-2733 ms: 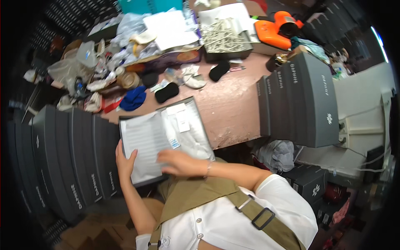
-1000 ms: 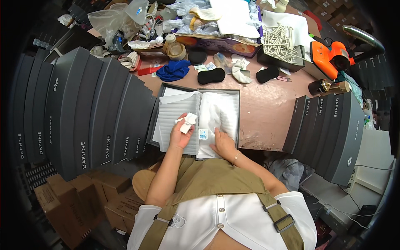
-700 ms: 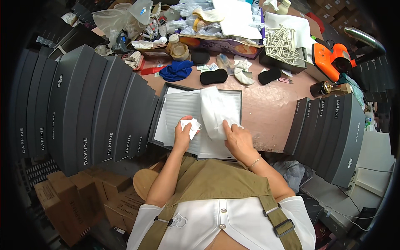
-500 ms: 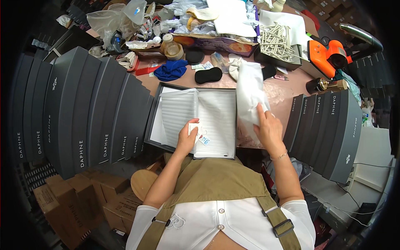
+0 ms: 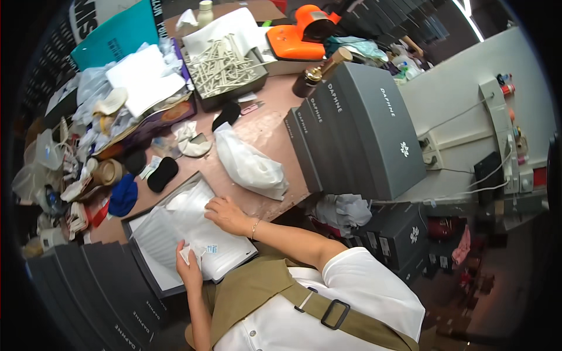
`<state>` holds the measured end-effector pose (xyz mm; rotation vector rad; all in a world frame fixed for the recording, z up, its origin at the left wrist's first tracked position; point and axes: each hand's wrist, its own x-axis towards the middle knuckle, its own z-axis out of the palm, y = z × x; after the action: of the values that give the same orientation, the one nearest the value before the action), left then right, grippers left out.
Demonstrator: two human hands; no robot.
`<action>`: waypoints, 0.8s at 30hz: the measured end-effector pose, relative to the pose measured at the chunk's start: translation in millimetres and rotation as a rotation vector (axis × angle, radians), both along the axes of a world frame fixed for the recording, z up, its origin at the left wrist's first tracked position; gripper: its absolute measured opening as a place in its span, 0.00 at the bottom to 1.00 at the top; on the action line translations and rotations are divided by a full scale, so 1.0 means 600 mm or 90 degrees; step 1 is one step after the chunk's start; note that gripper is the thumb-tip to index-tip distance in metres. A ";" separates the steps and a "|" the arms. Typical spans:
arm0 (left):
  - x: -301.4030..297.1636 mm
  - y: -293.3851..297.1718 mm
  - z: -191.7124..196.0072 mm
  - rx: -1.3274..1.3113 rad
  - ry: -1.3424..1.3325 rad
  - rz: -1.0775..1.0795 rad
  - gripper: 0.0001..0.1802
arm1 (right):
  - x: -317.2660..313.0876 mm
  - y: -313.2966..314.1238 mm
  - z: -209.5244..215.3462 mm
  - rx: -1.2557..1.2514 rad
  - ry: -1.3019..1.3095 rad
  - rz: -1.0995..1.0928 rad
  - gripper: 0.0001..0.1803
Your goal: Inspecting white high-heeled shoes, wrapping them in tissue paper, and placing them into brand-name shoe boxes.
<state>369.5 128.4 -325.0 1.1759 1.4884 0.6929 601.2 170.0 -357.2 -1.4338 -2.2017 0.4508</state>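
My left hand (image 5: 188,266) is closed on a small folded white paper (image 5: 191,253) above the near part of an open dark grey shoebox (image 5: 147,270). Against the box's white lining, beside those fingers, shows a small blue-and-white sachet (image 5: 211,249). My right hand (image 5: 229,216) reaches over the box's right side, its bent fingers closed at the edge of a white foam sheet (image 5: 202,213). The fingertips are partly hidden. On the table right of the box, apart from both hands, lies a white wrapped bundle (image 5: 249,161); its contents are covered.
Stacks of grey shoeboxes stand at left (image 5: 88,281) and right (image 5: 363,128). Behind are a tray of white sticks (image 5: 222,70), an orange device (image 5: 298,41) and a bin of crumpled paper (image 5: 117,88). A black pad (image 5: 163,174) and blue cloth (image 5: 123,196) lie beyond the box.
My right hand has let go of the white bundle, now lying on the table, and moved left to the foam sheet in the box. The view has turned right and tilted.
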 end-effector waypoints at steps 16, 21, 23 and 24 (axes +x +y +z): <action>0.056 0.017 -0.038 -0.122 -0.116 -0.117 0.43 | 0.099 -0.011 0.037 -0.551 1.182 -0.327 0.15; 0.066 0.026 0.009 0.088 0.139 -0.364 0.34 | 0.158 -0.036 0.009 -0.654 0.733 -0.535 0.12; 0.064 0.025 0.020 0.071 0.116 -0.421 0.30 | 0.213 -0.069 0.068 -0.874 0.341 -0.144 0.12; 0.063 0.023 0.018 0.048 0.055 -0.426 0.29 | 0.221 -0.077 0.109 -0.949 0.333 0.019 0.12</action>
<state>407.5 142.2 -314.1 1.6590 1.0371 0.2403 733.6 123.6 -291.7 -1.4951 -1.2739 2.4462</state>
